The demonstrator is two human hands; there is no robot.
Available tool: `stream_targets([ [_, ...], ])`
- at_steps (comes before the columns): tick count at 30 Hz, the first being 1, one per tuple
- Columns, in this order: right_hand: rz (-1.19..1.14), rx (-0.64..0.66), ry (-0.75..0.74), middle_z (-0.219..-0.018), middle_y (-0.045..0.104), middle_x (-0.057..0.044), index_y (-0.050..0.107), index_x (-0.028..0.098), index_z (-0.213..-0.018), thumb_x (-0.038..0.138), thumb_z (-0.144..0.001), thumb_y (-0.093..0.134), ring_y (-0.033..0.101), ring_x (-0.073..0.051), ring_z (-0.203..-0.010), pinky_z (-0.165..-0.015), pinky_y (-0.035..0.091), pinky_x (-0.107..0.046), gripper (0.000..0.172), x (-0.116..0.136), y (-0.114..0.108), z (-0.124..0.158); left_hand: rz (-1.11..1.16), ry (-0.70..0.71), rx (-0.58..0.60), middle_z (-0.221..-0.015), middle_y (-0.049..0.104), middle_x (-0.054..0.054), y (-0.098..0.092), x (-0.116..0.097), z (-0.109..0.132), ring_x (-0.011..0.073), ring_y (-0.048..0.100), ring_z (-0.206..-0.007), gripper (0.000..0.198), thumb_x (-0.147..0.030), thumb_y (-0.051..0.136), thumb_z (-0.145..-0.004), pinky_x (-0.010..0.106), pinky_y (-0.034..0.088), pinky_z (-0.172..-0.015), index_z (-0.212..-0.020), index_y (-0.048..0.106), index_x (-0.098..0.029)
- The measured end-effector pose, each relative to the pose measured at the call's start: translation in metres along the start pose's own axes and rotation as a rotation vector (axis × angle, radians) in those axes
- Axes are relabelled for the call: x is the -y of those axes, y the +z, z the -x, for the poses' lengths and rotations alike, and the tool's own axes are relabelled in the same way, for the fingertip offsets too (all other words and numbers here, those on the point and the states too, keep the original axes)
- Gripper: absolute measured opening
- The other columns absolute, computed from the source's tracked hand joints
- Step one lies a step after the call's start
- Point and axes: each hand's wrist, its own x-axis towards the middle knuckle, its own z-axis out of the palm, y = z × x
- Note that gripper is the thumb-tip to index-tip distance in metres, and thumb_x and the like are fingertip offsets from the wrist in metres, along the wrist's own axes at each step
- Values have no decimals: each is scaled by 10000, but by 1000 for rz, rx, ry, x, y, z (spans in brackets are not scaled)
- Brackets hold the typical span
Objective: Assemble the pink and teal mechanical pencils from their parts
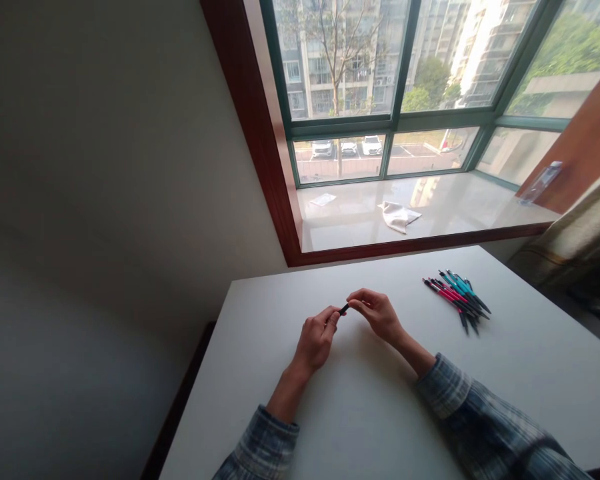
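Observation:
Over the white table (360, 427), my left hand (317, 340) and my right hand (375, 313) meet in front of me. Between their fingertips is a short black pen part (344, 309), mostly hidden by the fingers, and both hands pinch it. To the right of my right hand lies a loose pile of several pink-and-black and teal-and-black retractable pens (455, 298). Neither hand touches the pile.
Beyond the table's far edge is a wide stone window sill (340, 223) holding a crumpled white cloth (399, 216) and a small white paper (323, 199). A clear plastic bag (541, 182) leans at its right end, and a curtain (575, 230) hangs to the right.

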Motion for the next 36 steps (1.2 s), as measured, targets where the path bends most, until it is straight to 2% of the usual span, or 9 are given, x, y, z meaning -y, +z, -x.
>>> stream_targets([
  [8, -119, 8, 39, -966, 779, -66, 791, 217, -923, 378, -846, 777, 711, -234, -936, -879, 566, -377, 179, 6, 1, 1, 354, -132, 64, -543, 371, -71, 3, 3, 0, 110, 326, -474, 450, -529, 425, -998, 227, 273, -470, -1016, 685, -162],
  [11, -190, -100, 57, -991, 778, -63, 746, 233, -1031, 380, -837, 787, 716, -226, -931, -837, 574, -361, 246, 2, -5, -3, 419, -148, 56, -532, 348, -82, 5, 7, -3, 102, 279, -464, 433, -530, 445, -989, 220, 227, -456, -1026, 667, -160],
  [13, -132, -181, 49, -976, 776, -62, 713, 237, -1087, 389, -831, 790, 720, -227, -921, -822, 575, -359, 308, -2, -12, -6, 425, -148, 9, -540, 350, -83, 6, 9, -6, 102, 276, -474, 412, -526, 457, -986, 217, 213, -460, -1030, 651, -165],
  [16, 156, -206, 33, -915, 774, -68, 740, 210, -979, 403, -820, 787, 717, -229, -848, -816, 569, -368, 255, -10, -17, -9, 407, -128, -110, -564, 366, -74, 4, 9, -8, 105, 298, -508, 371, -513, 468, -990, 215, 229, -481, -986, 627, -177],
  [21, 557, -53, -48, -800, 755, -32, 773, 228, -847, 267, -841, 741, 657, -201, -735, -748, 526, -334, 50, -21, 4, -17, 399, -96, -237, -581, 378, -66, -3, 7, -8, 112, 314, -532, 340, -493, 477, -991, 222, 267, -508, -928, 602, -183],
  [23, 643, -19, -97, -815, 756, -28, 778, 238, -864, 185, -839, 717, 650, -204, -772, -780, 514, -333, 84, -24, 15, -22, 391, -89, -266, -578, 376, -68, -4, 9, -7, 113, 319, -530, 338, -489, 479, -987, 226, 272, -511, -922, 601, -182],
  [27, 676, 5, -145, -888, 767, -45, 778, 237, -951, 119, -846, 671, 652, -217, -847, -840, 509, -350, 191, -28, 26, -29, 387, -92, -321, -575, 376, -79, -2, 15, -8, 117, 334, -524, 289, -465, 475, -980, 226, 287, -520, -969, 577, -194],
  [32, 601, -17, -153, -936, 755, -58, 753, 244, -1063, 163, -853, 644, 639, -229, -856, -833, 504, -379, 249, -19, 23, -25, 346, -99, -366, -650, 477, -70, -2, 21, -6, 124, 431, -587, 151, -358, 489, -956, 224, 366, -585, -1022, 494, -223],
  [36, 510, -43, -192, -846, 691, -28, 700, 215, -952, 210, -861, 622, 581, -188, -756, -725, 461, -313, 121, 2, 18, -10, 237, -62, -367, -743, 574, -37, -5, 15, -2, 144, 536, -677, 193, -393, 489, -977, 239, 415, -651, -1084, 510, -234],
])
